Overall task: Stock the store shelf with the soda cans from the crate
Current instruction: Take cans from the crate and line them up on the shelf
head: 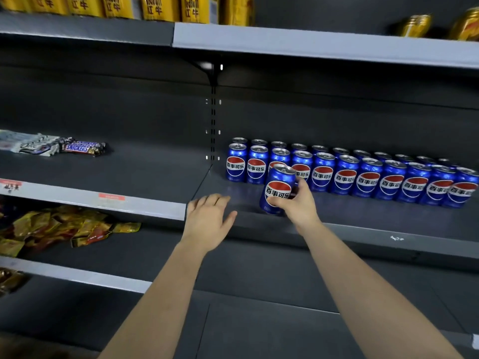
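A: Materials first. What is the stock standing on?
B: The shelf [363,215] is dark grey painted metal with a flat matte deck and a paler grey front lip. There is a slotted upright at the back panel.

A: What stands on it?
B: Two rows of soda cans [347,176]. They are upright cylinders of glossy blue metal with a red-white-blue roundel, white characters and silver lids with pull tabs. The rows run along the back from near the upright to the right edge of view, packed close.

A: And the one being handled?
B: The held can [278,189] is the same kind with the same gloss. It is just in front of the front row, near that row's third and fourth cans, and tilted with its top leaning right. Its base is down at the deck, but contact cannot be told.

A: Grip?
B: The right hand [298,203] wraps it from the right, thumb across the lower front of the label and fingers curled round the far side. The can lies left of the palm, with its lid above the knuckles.

A: Other hand?
B: The left hand [208,218] holds nothing. Its fingers are straight and loosely spread, palm down over the deck's front edge, left of the held can and apart from it.

A: Surroundings?
B: Crinkled foil candy bars [83,146] lie in the left bay. Yellow cans [158,7] stand one level up, and yellow and red snack packets [59,229] lie one level down.
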`<state>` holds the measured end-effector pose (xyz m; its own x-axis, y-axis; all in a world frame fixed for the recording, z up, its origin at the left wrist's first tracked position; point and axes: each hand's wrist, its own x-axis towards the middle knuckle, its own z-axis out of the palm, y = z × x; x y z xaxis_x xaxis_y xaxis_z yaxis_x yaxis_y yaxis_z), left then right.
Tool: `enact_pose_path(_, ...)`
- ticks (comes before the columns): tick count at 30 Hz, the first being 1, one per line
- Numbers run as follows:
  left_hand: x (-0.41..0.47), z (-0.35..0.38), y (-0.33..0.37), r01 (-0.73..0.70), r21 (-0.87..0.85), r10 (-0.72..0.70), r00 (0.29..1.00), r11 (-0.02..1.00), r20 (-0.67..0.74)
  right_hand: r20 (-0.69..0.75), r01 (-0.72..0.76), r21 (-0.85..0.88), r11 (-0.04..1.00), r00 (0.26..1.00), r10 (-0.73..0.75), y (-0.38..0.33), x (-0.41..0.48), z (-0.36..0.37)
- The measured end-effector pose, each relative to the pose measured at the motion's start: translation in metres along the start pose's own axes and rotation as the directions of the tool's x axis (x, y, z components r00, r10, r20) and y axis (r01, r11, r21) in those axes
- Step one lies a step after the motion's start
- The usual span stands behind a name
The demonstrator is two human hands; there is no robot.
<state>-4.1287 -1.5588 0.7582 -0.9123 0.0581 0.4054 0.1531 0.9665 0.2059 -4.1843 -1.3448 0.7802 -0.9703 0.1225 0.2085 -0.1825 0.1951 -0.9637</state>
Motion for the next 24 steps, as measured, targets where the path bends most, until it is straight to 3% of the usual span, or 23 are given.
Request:
enact_pose_path(14, 0.064, 0.001, -0.06, -0.065, 0.023, 0.065, 0.998, 0.998, 0.016, 0.001, -0.064, -0.151, 0.986, 0.998, 0.065, 0.005, 0.035, 0.084)
enact_pose_path(24, 0.095, 0.02, -0.073, -0.048, 0.022, 0.047, 0.999, 0.999, 0.027, -0.048, -0.053, -0.072, 0.996, 0.998, 0.049, 0.005, 0.041, 0.111)
